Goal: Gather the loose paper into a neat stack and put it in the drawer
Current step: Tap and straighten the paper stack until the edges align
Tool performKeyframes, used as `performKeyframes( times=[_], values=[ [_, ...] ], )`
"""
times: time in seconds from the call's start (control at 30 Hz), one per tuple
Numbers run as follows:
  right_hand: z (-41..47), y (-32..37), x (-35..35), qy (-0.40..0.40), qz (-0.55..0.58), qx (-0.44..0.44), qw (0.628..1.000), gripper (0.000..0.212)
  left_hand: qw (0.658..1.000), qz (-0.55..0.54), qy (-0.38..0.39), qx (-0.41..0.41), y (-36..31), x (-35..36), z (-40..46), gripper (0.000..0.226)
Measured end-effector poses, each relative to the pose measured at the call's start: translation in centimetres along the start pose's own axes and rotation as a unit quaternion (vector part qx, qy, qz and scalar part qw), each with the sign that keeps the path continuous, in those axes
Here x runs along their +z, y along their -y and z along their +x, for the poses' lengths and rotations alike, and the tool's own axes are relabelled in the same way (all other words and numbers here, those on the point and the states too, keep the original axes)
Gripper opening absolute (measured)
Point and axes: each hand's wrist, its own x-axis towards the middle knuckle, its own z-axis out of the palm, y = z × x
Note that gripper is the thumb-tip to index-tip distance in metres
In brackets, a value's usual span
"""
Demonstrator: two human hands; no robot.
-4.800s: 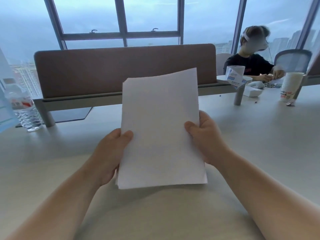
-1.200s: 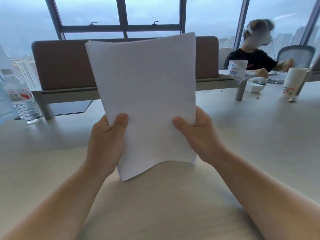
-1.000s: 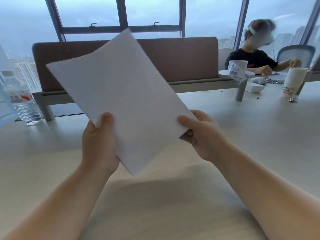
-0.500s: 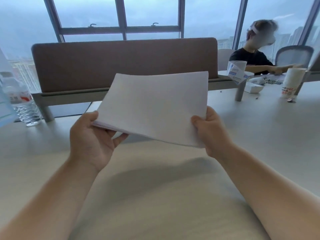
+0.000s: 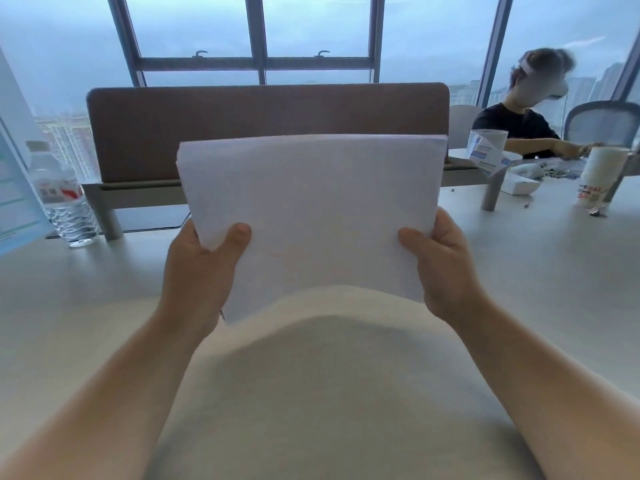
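White paper stack point(image 5: 311, 209) is up off the desk point(image 5: 346, 393), gripped at its side edges, left hand point(image 5: 199, 275) and right hand point(image 5: 446, 265) each with thumb curled over the front. Gathering looks done, though top edges sit slightly uneven. No drawer in sight, so stowing remains.

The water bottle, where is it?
The water bottle stands far left in the head view, on the table, left of the brown divider.
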Motion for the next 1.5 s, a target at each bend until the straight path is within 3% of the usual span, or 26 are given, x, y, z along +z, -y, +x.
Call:
performKeyframes(
  times=[0.17,0.3,0.5,0.77,0.93,1.1,1.23,1.37,1.5],
  values=[
    [0.6,0.0,-1.1,-0.012,0.043,-0.003,0.999,0.033,0.999,-0.031,0.032,-0.025,0.1,-0.4,-0.2,0.042],
    [0.1,-0.8,-0.6,-0.008,0.023,0.017,1.000,0.038,0.998,-0.011,0.053,-0.039,0.4,-0.4,-0.8,0.044],
    [-0.3,0.6,-0.1,-0.016,0.022,-0.023,0.999,0.023,0.998,-0.016,0.052,0.012,-1.0,0.2,-1.3,0.031],
    [1.0,0.8,-1.3,-0.024,0.042,-0.029,0.998,0.038,0.993,-0.073,0.086,0.018,-0.6,-0.6,-0.4,0.057],
    [0.8,-1.5,-1.1,-0.022,-0.008,0.033,0.999,0.027,0.997,-0.033,0.061,-0.041,0.9,-0.4,-0.7,0.010],
    [0.7,-1.7,-1.3,-0.027,-0.032,0.041,0.998,0.024,0.997,0.017,0.065,-0.044,0.3,-0.8,-0.6,0.018],
    [0.9,-1.6,-1.4,-0.024,-0.076,0.078,0.994,0.026,0.998,0.053,0.010,-0.024,-0.1,-0.4,-0.7,0.019],
    [1.5,-1.4,-1.4,-0.020,-0.021,0.172,0.985,0.022,0.997,0.002,-0.066,-0.048,-0.3,0.2,-1.2,0.017],
    [1.0,-0.4,0.0,-0.032,0.204,0.242,0.948,0.028,0.990,-0.066,-0.096,-0.080,0.0,2.2,-2.6,0.013]
  ],
)
